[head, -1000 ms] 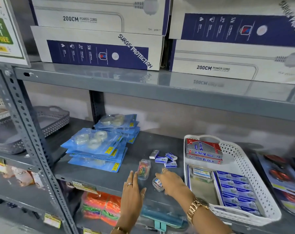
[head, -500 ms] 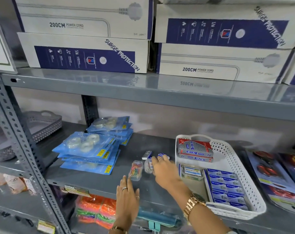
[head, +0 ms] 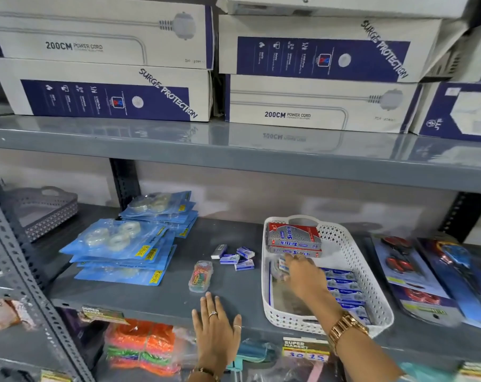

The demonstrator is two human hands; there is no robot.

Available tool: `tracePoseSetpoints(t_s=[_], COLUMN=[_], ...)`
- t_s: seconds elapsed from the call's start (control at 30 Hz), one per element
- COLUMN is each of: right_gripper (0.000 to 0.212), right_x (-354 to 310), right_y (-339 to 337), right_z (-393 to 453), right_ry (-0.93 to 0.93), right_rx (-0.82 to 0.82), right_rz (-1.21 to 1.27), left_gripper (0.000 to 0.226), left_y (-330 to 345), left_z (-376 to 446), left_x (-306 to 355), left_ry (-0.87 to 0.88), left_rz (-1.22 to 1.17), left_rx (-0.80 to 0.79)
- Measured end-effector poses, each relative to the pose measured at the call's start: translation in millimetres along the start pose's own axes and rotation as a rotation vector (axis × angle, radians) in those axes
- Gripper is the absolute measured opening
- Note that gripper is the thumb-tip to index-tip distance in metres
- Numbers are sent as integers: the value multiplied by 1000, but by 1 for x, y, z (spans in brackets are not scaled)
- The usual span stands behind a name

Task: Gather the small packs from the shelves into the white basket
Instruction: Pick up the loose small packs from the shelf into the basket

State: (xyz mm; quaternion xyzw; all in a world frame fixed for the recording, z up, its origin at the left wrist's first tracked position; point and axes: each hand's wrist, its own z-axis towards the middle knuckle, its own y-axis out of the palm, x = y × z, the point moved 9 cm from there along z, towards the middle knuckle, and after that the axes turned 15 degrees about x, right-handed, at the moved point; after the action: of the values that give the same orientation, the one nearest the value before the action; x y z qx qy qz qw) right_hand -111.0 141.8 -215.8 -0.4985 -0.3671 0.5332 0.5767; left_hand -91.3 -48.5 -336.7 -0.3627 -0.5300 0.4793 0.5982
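The grey shelf carries everything here. Above it sit long white and navy boxes marked for power cords. On the shelf at the left lie stacked blue bags of clear tape rolls with yellow price tags. At the right stands the white basket, a perforated plastic tray with a cut-out handle at its far end. In it, at the far end, are two silver and red cartons, one on the other, and along its right side a row of blue and white packs.

The right hand reaches into the basket, its fingers curled on a small clear case with a blue and white label, just under the cartons; whether the case touches the basket floor cannot be told. The left hand lies flat on the shelf edge, fingers straight and slightly spread.

Between bags and basket, four small blue and white packs lie loose in a cluster. Beside them lies a clear case of coloured clips.
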Motion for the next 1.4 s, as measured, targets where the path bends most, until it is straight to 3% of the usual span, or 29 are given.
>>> tracePoseSetpoints(t_s=[0.17,0.27,0.3,0.43,0.67,1.0,1.13,1.23,1.3,1.4], right_gripper=[52,53,53,48,39,30,27,37,37,40], right_x=[14,16,16,16,11,13,10,-5,-22,-50], right_y=[24,35,37,43,46,47,26,5,-2,-5], right_z=[-11,-12,-12,-9,2,-2,-1,3,6,10], right_ry=[15,10,8,4,-11,63,59,4,-55,-131], right_rx=[-95,-138,-144,-142,-98,-211,-132,-16,16,48], right_rz=[0,-35,-47,-88,-97,29,41,53,73,139], left_gripper=[72,95,96,91,89,90,89,80,88,80], left_y=[5,3,10,22,27,27,11,-1,11,12], left_z=[0,5,4,7,5,12,9,9,11,15], left_x=[8,7,7,13,9,4,-1,-14,-24,-41], left_ry=[41,50,68,168,201,172,133,94,115,97], left_rz=[122,26,33,36,34,13,43,28,33,-58], left_rx=[31,100,34,164,187,239,220,362,190,222])
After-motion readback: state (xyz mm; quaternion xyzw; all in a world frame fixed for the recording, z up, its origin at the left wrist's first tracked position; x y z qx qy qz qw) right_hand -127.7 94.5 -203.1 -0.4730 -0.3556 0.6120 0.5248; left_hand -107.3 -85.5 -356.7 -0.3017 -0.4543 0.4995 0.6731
